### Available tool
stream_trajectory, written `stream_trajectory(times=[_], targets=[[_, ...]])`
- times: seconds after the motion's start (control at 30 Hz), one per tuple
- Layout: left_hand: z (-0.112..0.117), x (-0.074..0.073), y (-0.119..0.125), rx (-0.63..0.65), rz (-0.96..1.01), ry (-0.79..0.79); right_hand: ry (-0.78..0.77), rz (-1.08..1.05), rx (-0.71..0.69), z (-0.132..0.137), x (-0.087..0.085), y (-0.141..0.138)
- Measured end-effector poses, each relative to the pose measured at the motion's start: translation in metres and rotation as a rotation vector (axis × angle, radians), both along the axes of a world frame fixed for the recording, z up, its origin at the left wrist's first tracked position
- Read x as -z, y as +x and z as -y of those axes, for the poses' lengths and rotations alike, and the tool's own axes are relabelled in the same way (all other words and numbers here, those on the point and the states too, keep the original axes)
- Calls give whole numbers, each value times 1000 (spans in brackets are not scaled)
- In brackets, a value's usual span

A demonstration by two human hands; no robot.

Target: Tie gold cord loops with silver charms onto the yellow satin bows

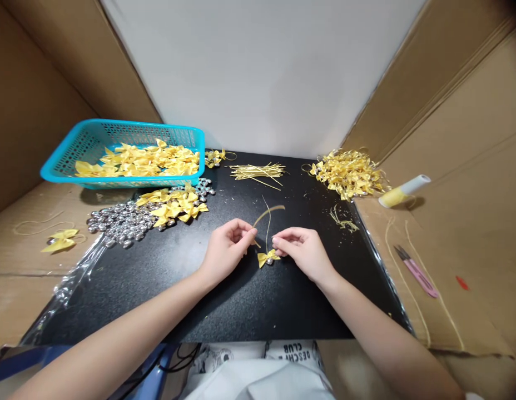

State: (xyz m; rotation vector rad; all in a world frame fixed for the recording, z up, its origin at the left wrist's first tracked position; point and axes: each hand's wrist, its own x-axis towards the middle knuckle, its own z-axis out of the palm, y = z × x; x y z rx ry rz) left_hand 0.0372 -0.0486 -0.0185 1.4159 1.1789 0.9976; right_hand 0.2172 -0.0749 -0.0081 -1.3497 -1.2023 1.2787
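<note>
My left hand (pixel 229 244) pinches a curved gold cord (pixel 271 212) between thumb and forefinger; its free end arcs to the right. Just below lies a small yellow ribbon bow (pixel 264 259) with a silvery bead (pixel 270 260) at its middle. A thin thread (pixel 268 225) rises from the bow, passing between my hands. My right hand (pixel 303 251) is closed in a pinch at the bow's right end; whether it grips the ribbon or the thread is hidden by the fingers.
A blue basket (pixel 135 180) of yellow bows stands back left, beside silvery beads (pixel 120 222) and loose bows (pixel 174 206). Gold cords (pixel 258 172) lie at the back; finished bows (pixel 350 173) are heaped right. Pink thread snips (pixel 416 272) and a yellow-white tube (pixel 403 191) rest on cardboard.
</note>
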Motion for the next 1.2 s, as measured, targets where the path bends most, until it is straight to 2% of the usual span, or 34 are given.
stream_trajectory(times=[0.1,0.17,0.23,0.27,0.33,0.4,0.47,0.57,0.7,0.8,0.93,1.2], targets=[[0,1,0,7,-14,8,198,195,74,2,-2,3],[1,1,-2,9,-96,97,475,399,226,5,-4,8],[1,0,-4,23,-242,262,815,598,329,7,-6,12],[1,0,-5,40,-325,366,953,692,329,7,-7,13],[1,1,-7,78,-471,572,1098,863,256,6,-8,14],[0,3,-8,97,-573,726,1086,984,177,4,-6,14],[0,5,-8,93,-636,801,1030,1041,114,1,-2,13],[-1,6,-8,89,-678,833,949,1056,53,-2,3,14],[0,5,-8,90,-684,833,924,1020,18,-3,7,15],[1,3,-8,100,-650,760,875,969,-25,-2,7,13],[2,1,-6,133,-543,577,727,871,-13,0,6,9],[4,-3,-2,98,-350,286,469,483,58,6,6,3]])
